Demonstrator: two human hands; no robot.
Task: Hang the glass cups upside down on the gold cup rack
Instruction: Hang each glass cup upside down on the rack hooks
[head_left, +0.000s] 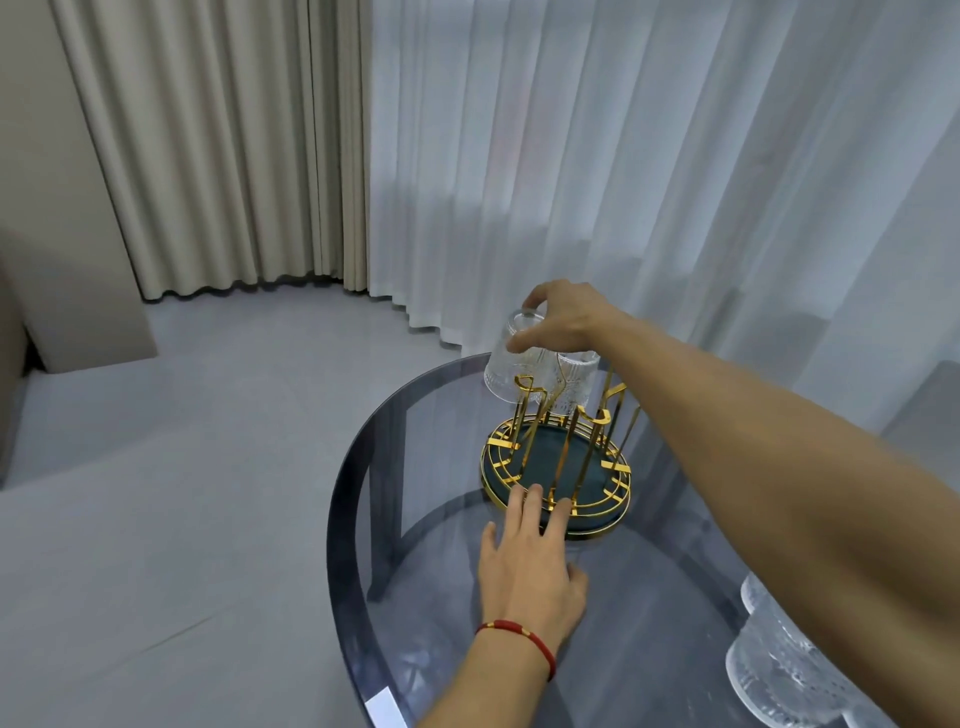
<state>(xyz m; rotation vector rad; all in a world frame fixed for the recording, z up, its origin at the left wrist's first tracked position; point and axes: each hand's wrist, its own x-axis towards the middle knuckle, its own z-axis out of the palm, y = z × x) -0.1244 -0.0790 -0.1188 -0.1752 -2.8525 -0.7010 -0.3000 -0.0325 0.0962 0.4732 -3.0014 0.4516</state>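
Note:
The gold cup rack (558, 457) stands on a round dark tray at the far side of a smoky glass table (415, 519). My right hand (563, 317) grips the base of an upside-down ribbed glass cup (511, 364) that is tilted over a far-left gold prong. A second upside-down glass cup (576, 379) hangs on the rack just to its right, partly hidden by my arm. My left hand (530, 566) lies flat with fingers spread, fingertips touching the tray's near rim.
Two or more textured glass cups (779, 660) stand at the table's near right edge. White sheer curtains (623, 156) hang close behind the table, beige curtains further left. A grey floor lies to the left. A white label sits at the table's near edge.

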